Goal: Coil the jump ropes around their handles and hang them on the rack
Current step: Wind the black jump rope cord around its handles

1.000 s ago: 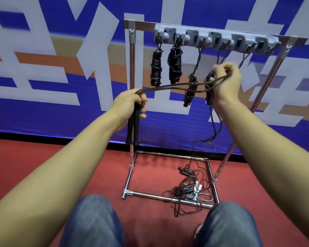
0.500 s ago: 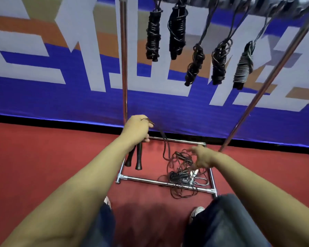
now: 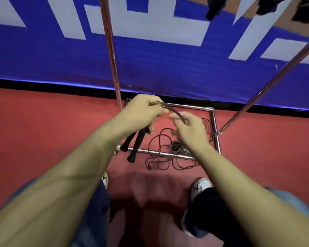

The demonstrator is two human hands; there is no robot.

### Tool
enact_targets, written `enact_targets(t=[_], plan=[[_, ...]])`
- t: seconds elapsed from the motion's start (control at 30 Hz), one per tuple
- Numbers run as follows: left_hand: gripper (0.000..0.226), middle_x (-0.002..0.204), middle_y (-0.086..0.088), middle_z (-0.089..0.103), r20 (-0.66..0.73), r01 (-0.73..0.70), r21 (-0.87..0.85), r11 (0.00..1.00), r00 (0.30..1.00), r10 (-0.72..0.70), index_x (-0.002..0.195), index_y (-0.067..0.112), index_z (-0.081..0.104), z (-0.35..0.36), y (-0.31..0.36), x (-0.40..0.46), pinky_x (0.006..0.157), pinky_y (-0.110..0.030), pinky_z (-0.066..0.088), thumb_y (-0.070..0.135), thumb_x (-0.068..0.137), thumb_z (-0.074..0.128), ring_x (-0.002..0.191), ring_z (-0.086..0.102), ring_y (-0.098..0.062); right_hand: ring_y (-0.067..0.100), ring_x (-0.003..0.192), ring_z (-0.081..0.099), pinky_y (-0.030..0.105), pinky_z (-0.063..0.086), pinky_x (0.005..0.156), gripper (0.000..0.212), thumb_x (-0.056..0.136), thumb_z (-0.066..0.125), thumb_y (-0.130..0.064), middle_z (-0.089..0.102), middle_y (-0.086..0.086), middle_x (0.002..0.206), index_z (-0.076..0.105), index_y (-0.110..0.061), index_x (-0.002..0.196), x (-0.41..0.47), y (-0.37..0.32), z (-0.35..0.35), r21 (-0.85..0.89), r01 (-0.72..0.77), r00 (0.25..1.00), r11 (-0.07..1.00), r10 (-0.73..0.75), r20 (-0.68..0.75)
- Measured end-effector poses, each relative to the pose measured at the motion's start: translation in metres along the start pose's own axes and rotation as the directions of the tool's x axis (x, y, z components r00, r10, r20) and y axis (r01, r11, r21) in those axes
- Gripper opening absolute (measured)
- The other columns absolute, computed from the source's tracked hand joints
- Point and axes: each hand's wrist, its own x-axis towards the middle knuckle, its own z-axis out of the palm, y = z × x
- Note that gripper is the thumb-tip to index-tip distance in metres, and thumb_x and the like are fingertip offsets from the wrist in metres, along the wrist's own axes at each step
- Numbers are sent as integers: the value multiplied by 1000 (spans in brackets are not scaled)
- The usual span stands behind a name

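Handles [image 3: 135,142]: two, left grip | hands [image 3: 189,129]: two, on rope [image 3: 175,114]

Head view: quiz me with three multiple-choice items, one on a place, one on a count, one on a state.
1. Where does the loose tangle of thin dark rope lie?
A. on the red floor at the chrome rack base
B. over the person's shoe
C. hung on the top bar

2. How many slim black jump-rope handles does the left hand hold?
A. one
B. two
C. four

3. What is the right hand doing?
A. hanging open
B. pressing the floor
C. pinching the dark cord that leaves the left grip

Key: 1 A, the strands spread across the base rail; 2 B, two ends stick out below the fist; 3 C, the fingers close on the cord.
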Motion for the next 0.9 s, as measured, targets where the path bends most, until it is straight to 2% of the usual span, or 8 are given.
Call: enact_targets(t=[0.07, 0.17, 0.3, 0.43, 0.57, 0.7, 0.77, 0.9], plan=[[11, 48, 2, 51, 26, 3, 146, 989, 1000, -7, 93, -4, 65, -12, -4, -2, 41, -24, 45, 5, 92, 58, 37, 48, -13, 13, 58, 51, 32, 43, 59, 24, 83, 64, 1, 59, 3, 68, 67, -23, 83, 14, -4, -14, 45, 13, 993, 999, -8, -117], [6, 60, 0, 65, 123, -29, 294, 955, 992, -7, 94, 17, 67, -14, -7, -3, 43, -25, 48, 12, 90, 65, 42, 54, -13, 9, 50, 41, 22, 34, 52, 23, 78, 62, 0, 54, 5, 64, 66, -22, 81, 23, -11, -25, 22, 59, 974, 998, -52, -220], [26, 63, 5, 55, 142, -113, 409, 905, 988, 60, 106, 28, 60, -9, -14, -2, 60, -33, 48, 18, 85, 72, 51, 50, -12, 13, 51, 40, 24, 33, 51, 18, 77, 64, -5, 57, 7, 65, 66, -23, 78, 26, -15, -27, 19, 29, 974, 999, -24, -227], [50, 67, 7, 47, 91, -186, 427, 885, 982, 162, 121, 38, 41, -9, -22, -3, 65, -35, 43, 14, 87, 69, 58, 45, -12, 12, 53, 48, 28, 39, 57, 18, 73, 66, -5, 64, 0, 64, 67, -23, 75, 26, -11, -29, -4, 3, 971, 1000, -3, -239], [5, 71, 10, 51, 21, -247, 586, 772, 957, 290, 97, 31, 54, -10, -28, 0, 70, -32, 43, 29, 97, 58, 73, 52, -15, 13, 50, 43, 29, 37, 56, 21, 73, 70, -3, 60, 4, 59, 66, -24, 75, 27, -9, -33, -40, 22, 975, 999, -31, -220], [16, 69, 8, 59, -85, -87, 624, 776, 980, 178, 89, 26, 63, -12, -34, 2, 73, -37, 49, 37, 96, 54, 78, 59, -22, 10, 50, 40, 26, 36, 55, 23, 75, 71, -2, 54, -11, 56, 67, -25, 78, 21, -17, -30, -109, 84, 989, 990, -97, -112], [16, 64, 6, 60, -110, -31, 572, 820, 987, 115, 86, 25, 64, -13, -37, 4, 67, -33, 48, 36, 94, 58, 73, 60, -21, 8, 53, 42, 26, 38, 58, 18, 76, 71, -8, 55, -16, 55, 68, -26, 78, 16, -16, -27, -142, 113, 990, 983, -124, -70], [24, 57, 10, 52, -56, -32, 489, 872, 996, 68, 75, 23, 59, -8, -36, 3, 57, -27, 39, 41, 92, 61, 57, 50, -12, 11, 59, 47, 29, 44, 61, 16, 80, 68, -8, 55, -11, 60, 69, -24, 78, 12, -20, -29, -71, 130, 986, 989, -137, -92]])
